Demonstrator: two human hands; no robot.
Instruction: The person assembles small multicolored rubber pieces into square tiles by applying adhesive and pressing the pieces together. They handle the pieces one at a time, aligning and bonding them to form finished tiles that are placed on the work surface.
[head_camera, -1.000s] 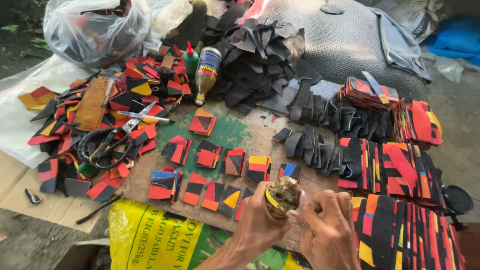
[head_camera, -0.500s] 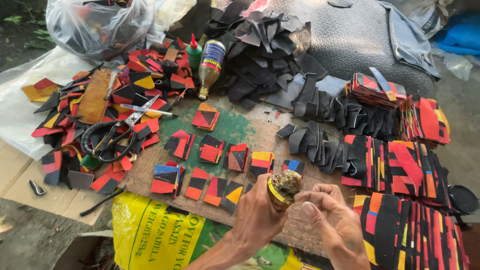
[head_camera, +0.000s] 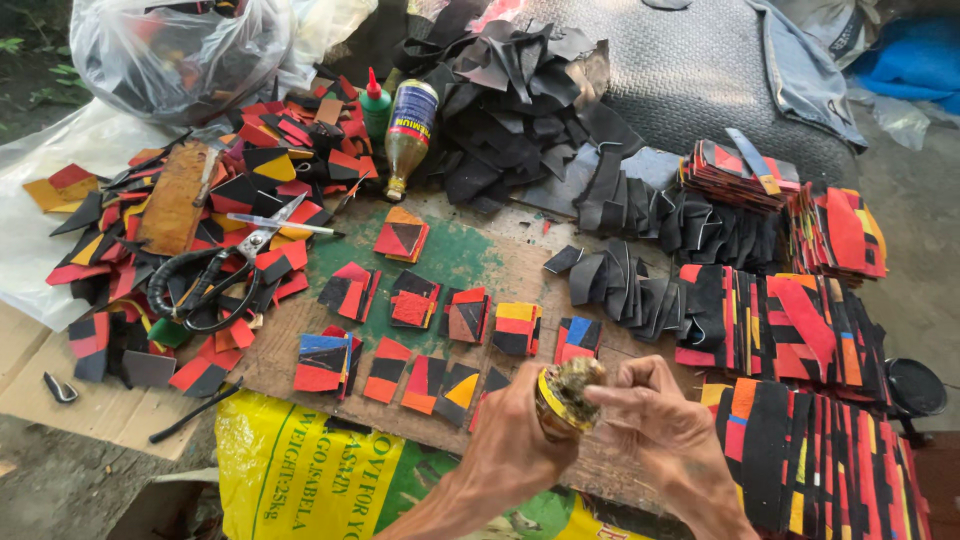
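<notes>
Hands over a cluttered wooden board (head_camera: 500, 275) with a patch of green paint, seen from above. Left hand (head_camera: 515, 430), at the board's near edge, clenched around a small round tin (head_camera: 565, 395), rim yellow, top caked with brownish crust. Right hand (head_camera: 665, 425), just beside the tin on its right, fingers (head_camera: 625, 385) bent toward the crusted top and touching it; whether gripping or only pressing, cannot tell. Tin held above the board's near edge, tilted slightly toward the right hand. Small patchwork squares (head_camera: 430, 340) in red, black, orange and yellow laid out in loose rows across the board's middle, just beyond the hands. Large black-handled scissors (head_camera: 215, 275) left of the board, resting on a heap of red and black scraps (head_camera: 250, 190). Green bottle with red cap (head_camera: 375, 105) and amber bottle (head_camera: 408, 135) lying at the board's far left corner. Pile of black offcuts (head_camera: 510, 110) beyond the board's far edge. Stacked striped strips (head_camera: 790, 330) in red, black and orange right of the board. Yellow printed sack (head_camera: 300, 470) below the board's near edge, left of the left forearm. Clear plastic bag (head_camera: 180, 45) far beyond the board on the left.
</notes>
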